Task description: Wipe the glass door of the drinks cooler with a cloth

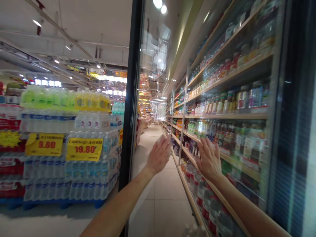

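Observation:
Both my arms reach forward, hands raised at about the same height in the middle of the view. My left hand [159, 154] is held up with its fingers stretched and holds nothing. To its right, my right hand [209, 158] is likewise empty, fingers apart. In front of them stands a glass door [160, 95] with a black frame [132, 98] along its left side. Whether the palms touch the glass, I cannot tell. Drink bottles [244, 97] line several shelves [227, 117] at the right, seen through the glass or mirrored in it.
Left of the door frame, shrink-wrapped packs of bottled water [84, 177] are stacked on a blue pallet [65, 204]. Yellow price signs [84, 148] hang on the stack. A tiled floor [154, 184] stretches far back. Larger bottles with red labels [206, 209] sit low at the right.

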`<state>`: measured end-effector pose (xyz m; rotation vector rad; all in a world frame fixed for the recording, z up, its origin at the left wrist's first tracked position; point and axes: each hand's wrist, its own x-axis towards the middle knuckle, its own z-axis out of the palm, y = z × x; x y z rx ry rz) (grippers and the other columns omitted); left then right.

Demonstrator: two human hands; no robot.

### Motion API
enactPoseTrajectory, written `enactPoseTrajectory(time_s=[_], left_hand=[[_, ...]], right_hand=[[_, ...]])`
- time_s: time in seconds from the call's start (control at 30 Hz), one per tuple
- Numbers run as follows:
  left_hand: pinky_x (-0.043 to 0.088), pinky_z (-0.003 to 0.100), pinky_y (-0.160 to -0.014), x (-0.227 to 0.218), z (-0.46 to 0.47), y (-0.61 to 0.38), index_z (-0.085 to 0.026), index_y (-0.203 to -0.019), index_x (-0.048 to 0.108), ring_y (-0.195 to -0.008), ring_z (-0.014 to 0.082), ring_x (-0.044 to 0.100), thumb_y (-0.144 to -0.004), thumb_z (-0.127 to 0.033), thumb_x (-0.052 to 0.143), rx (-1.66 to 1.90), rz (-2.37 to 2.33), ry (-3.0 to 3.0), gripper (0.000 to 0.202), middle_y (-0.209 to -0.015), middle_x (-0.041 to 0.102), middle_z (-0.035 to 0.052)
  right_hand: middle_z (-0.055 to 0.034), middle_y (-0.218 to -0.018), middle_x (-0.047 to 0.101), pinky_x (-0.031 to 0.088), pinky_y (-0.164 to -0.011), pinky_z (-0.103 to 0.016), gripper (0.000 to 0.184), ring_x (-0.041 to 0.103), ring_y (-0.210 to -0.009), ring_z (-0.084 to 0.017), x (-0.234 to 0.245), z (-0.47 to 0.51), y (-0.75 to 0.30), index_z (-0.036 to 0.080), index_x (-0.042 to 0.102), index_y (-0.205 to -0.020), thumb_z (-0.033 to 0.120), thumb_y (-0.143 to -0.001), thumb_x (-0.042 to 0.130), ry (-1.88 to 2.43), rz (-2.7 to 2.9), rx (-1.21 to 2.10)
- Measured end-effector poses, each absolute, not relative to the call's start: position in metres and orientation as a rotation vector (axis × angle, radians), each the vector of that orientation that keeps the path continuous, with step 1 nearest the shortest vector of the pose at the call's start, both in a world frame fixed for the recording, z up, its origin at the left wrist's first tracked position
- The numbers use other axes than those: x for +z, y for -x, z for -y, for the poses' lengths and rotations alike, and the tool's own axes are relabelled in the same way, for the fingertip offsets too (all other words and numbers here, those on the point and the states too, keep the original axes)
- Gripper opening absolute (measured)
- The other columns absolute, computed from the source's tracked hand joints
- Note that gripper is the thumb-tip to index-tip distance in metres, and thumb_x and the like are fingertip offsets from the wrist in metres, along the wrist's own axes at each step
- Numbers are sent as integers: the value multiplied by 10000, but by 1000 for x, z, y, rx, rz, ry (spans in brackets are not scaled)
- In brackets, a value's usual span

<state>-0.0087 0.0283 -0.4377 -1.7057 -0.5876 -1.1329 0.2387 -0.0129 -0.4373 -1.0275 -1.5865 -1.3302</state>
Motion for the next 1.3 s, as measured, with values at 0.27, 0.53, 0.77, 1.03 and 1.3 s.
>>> enactPoseTrajectory(time_s=[0.27, 0.53, 0.77, 1.03, 1.3], left_hand=[[268, 440, -1069, -422, -23, -25, -94, -1305, 369, -1371, 231, 116, -863, -210, 406, -1248, 625, 1710, 459, -1372, 406, 145], [193, 406, -1110, -447, -18, -59, -135, -1274, 433, -1357, 235, 180, -858, -300, 449, -973, 360, 1768, 448, -1441, 304, 80], [278, 460, -1060, -400, -27, -41, -130, -1311, 373, -1368, 236, 121, -875, -232, 389, -1297, 626, 1660, 448, -1402, 362, 134], [230, 410, -1094, -425, -18, -77, -139, -1271, 433, -1362, 235, 157, -867, -265, 426, -1013, 370, 1759, 424, -1438, 311, 83], [267, 441, -1071, -374, -24, -90, -110, -1291, 400, -1370, 235, 118, -878, -260, 392, -1276, 574, 1708, 440, -1414, 351, 112]], right_hand=[[-137, -1392, 396, 129, -1091, -496, 581, 274, -1334, -248, -424, 16, -236, 165, 264, -1389, 284, -843, 427, 1041, 1605, -1350], [-134, -1402, 384, 140, -1085, -479, 591, 259, -1340, -232, -404, 13, -241, 170, 258, -1394, 310, -847, 433, 1079, 1518, -1347], [-137, -1397, 391, 130, -1091, -478, 622, 282, -1330, -233, -414, 13, -247, 165, 226, -1408, 291, -840, 447, 1056, 1550, -1343], [-139, -1382, 413, 151, -1076, -497, 567, 311, -1316, -245, -400, 16, -262, 174, 284, -1385, 295, -851, 432, 1070, 1487, -1379], [-158, -1409, 362, 158, -1068, -516, 631, 293, -1322, -272, -394, 17, -286, 158, 201, -1416, 306, -849, 435, 1112, 1400, -1365]])
